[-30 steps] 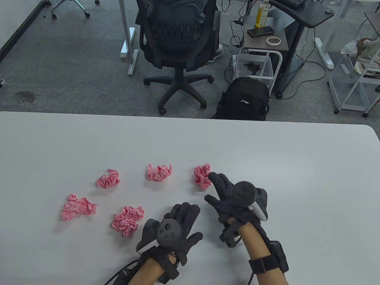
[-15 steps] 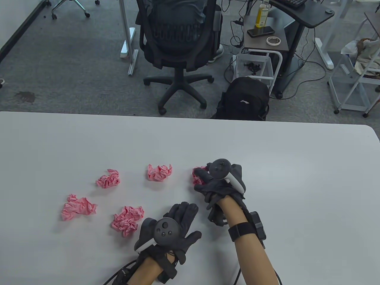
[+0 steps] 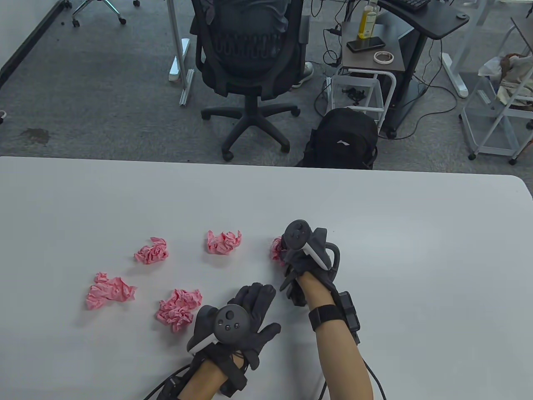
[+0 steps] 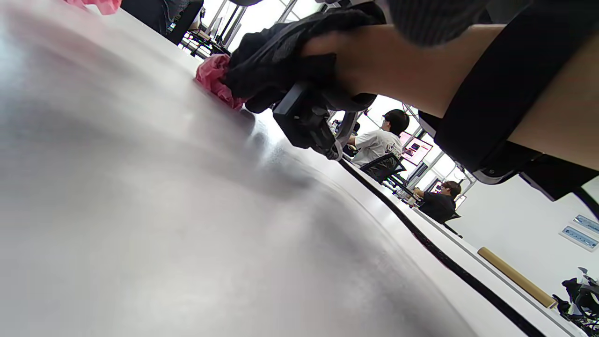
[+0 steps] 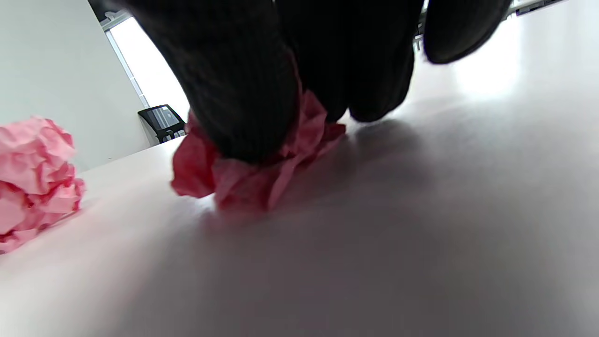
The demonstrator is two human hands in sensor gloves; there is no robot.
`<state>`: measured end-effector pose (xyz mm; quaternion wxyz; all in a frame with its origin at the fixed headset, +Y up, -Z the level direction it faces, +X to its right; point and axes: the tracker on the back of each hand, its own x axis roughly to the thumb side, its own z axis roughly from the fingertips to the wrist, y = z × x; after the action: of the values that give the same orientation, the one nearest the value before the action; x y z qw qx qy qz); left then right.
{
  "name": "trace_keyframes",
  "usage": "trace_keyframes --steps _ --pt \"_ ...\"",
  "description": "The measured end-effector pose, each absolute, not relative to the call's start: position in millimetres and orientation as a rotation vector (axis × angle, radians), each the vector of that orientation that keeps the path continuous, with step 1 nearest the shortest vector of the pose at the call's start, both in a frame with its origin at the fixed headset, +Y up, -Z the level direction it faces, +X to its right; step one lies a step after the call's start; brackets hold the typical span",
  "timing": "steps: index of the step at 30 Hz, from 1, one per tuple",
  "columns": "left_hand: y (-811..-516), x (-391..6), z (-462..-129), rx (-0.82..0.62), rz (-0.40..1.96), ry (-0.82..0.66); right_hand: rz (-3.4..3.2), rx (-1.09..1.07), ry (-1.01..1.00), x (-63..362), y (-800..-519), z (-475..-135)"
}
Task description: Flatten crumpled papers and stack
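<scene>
Right hand (image 3: 306, 254) closes its fingers (image 5: 243, 93) around the rightmost pink paper ball (image 5: 252, 173) on the worktop (image 3: 416, 250), likely to lift it for flattening. Left hand (image 3: 241, 321) rests flat, fingers spread, near four other balls.

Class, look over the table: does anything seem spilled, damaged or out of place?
Nothing stands out. Five crumpled pink paper balls lie apart on the white table, as the task expects. The right hand grips the rightmost pink paper ball; the left hand rests flat on the table.
</scene>
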<state>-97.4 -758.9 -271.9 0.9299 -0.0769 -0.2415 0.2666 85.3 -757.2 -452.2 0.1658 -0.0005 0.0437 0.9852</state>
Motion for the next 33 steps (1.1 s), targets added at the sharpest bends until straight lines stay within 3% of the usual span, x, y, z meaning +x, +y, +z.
trace_keyframes --steps 8,17,21,24,31,33 --pt "-763.2 -101.5 -276.2 -0.172 0.575 -0.477 2.701 0.066 -0.048 113.3 -736.1 -426.3" --pt "-761.7 -91.0 -277.5 -0.132 0.617 -0.513 2.555 0.466 -0.136 134.2 -703.4 -336.3" --pt "-754.7 -84.5 -281.9 -0.076 0.611 -0.497 2.393 0.542 -0.010 133.4 -705.8 -306.3" --pt "-748.5 -75.9 -280.4 -0.093 0.624 -0.593 2.194 0.513 0.061 140.7 -713.0 -294.4" --pt "-743.5 -69.2 -277.8 -0.104 0.738 -0.658 1.969 0.539 0.097 159.1 -736.3 -286.2" --pt "-743.2 -72.1 -275.3 -0.048 0.780 -0.667 1.919 0.573 0.076 161.9 -734.3 -285.3"
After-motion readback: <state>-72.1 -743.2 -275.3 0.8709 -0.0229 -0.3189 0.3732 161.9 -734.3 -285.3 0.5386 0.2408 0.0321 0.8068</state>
